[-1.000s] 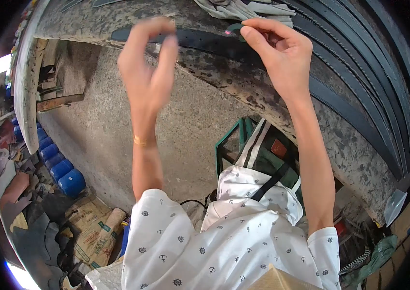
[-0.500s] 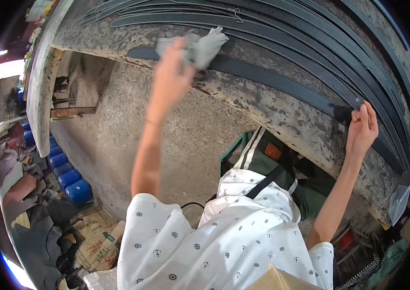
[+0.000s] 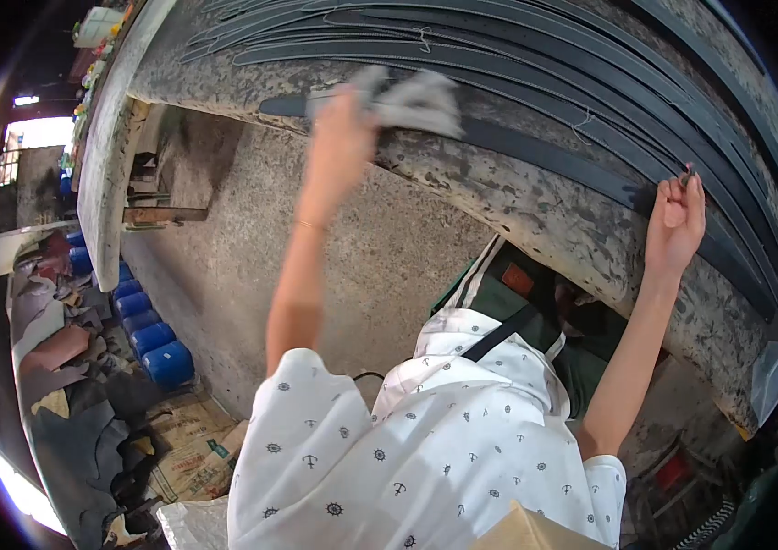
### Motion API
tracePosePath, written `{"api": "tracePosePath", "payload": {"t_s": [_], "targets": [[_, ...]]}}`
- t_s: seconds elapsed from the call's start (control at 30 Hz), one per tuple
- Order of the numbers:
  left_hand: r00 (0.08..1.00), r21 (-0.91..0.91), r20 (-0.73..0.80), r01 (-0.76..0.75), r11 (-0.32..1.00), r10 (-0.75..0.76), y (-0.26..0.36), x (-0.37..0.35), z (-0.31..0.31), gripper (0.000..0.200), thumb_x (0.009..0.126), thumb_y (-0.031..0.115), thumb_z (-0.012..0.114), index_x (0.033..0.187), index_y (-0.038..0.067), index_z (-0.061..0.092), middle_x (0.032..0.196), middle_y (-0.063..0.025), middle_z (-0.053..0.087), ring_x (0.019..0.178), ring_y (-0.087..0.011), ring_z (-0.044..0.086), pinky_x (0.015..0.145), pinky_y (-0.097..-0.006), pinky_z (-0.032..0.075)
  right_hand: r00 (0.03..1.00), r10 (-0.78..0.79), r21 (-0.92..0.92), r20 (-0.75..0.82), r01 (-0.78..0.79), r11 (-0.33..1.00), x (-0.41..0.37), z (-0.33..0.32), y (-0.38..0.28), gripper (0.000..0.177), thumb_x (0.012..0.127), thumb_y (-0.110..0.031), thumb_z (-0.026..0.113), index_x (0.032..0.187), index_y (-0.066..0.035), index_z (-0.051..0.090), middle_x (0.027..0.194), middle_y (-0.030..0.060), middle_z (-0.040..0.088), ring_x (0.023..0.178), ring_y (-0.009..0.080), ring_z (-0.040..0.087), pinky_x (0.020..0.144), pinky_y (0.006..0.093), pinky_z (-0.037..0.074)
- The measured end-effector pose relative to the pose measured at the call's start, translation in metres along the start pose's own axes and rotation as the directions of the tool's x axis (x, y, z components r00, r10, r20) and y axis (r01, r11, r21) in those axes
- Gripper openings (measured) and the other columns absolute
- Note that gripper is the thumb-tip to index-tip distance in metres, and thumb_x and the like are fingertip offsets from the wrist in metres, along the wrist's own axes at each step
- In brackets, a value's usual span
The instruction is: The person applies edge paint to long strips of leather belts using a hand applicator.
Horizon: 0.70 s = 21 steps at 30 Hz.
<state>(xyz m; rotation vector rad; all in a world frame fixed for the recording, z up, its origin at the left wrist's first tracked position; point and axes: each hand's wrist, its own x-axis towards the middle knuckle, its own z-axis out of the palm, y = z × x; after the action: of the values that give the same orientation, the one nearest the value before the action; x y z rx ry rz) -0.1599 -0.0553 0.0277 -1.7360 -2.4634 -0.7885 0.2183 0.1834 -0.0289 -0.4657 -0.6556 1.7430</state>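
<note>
A dark leather belt strap (image 3: 545,163) lies along the near edge of the worktable. My left hand (image 3: 343,137), blurred by motion, is closed on a pale grey cloth (image 3: 425,103) over the strap's left part. Farther right, my right hand (image 3: 675,220) has its fingers curled together above the same strap. A small dark bit shows at its fingertips, and I cannot tell what it is. Just beyond both hands, several dark belt straps (image 3: 499,73) with light stitched edges lie side by side, loose thread ends on them.
The worktable (image 3: 581,225) has a stained, mottled top and a curved near edge. Blue drums (image 3: 167,365) line the floor at left, beside a heap of leather scraps (image 3: 68,367). A clear plastic piece (image 3: 771,378) hangs at the table's right end.
The cloth has spread out to the right and blurs under my left hand. My right hand has shifted slightly up and left in view. The whole view has turned a little.
</note>
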Motion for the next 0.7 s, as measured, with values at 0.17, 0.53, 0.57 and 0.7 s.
{"api": "tracePosePath", "payload": {"t_s": [0.17, 0.53, 0.57, 0.7], "targets": [[0.842, 0.197, -0.211, 0.535, 0.822, -0.497, -0.146, 0.008, -0.036, 0.029, 0.104, 0.025, 0.048, 0.117, 0.000, 0.055, 0.108, -0.0304, 0.066, 0.101, -0.0507, 0.063, 0.083, -0.0563, 0.049, 1.000, 0.029, -0.006, 0.002, -0.029, 1.000, 0.004, -0.003, 0.007, 0.020, 0.101, -0.006, 0.062, 0.119, 0.002, 0.065, 0.099, 0.0067, 0.069, 0.088, 0.0147, 0.063, 0.092, 0.0350, 0.051], [0.936, -0.141, 0.075, -0.332, 0.933, 0.345, 0.173, -0.017, 0.110, 0.038, 0.094, 0.019, 0.063, 0.121, -0.005, 0.053, 0.149, -0.0275, 0.046, 0.143, -0.0416, 0.040, 0.119, -0.0496, 0.031, 0.999, -0.027, 0.006, -0.043, 0.027, 1.000, -0.028, -0.016, -0.041, 0.019, 0.102, -0.005, 0.062, 0.118, 0.004, 0.063, 0.110, 0.0116, 0.067, 0.089, 0.0144, 0.062, 0.076, 0.0270, 0.053], [0.943, -0.087, 0.146, -0.288, 0.954, 0.298, 0.165, -0.017, 0.097, 0.045, 0.094, 0.020, 0.063, 0.129, -0.006, 0.050, 0.149, -0.0281, 0.045, 0.143, -0.0417, 0.040, 0.119, -0.0491, 0.032, 0.997, -0.042, -0.006, -0.057, 0.042, 0.999, -0.041, -0.028, -0.055, 0.019, 0.102, -0.005, 0.062, 0.118, 0.004, 0.063, 0.110, 0.0116, 0.067, 0.089, 0.0144, 0.062, 0.076, 0.0270, 0.053], [0.984, 0.079, 0.060, -0.174, 0.982, 0.170, 0.072, -0.023, 0.054, 0.050, 0.098, 0.020, 0.062, 0.141, -0.002, 0.050, 0.142, -0.0264, 0.052, 0.133, -0.0438, 0.048, 0.111, -0.0509, 0.038, 0.909, -0.340, -0.472, -0.242, 0.196, 0.860, -0.110, -0.075, -0.131, 0.021, 0.098, 0.000, 0.065, 0.119, 0.002, 0.066, 0.100, 0.0103, 0.070, 0.079, 0.0141, 0.065, 0.067, 0.0273, 0.055]]}}
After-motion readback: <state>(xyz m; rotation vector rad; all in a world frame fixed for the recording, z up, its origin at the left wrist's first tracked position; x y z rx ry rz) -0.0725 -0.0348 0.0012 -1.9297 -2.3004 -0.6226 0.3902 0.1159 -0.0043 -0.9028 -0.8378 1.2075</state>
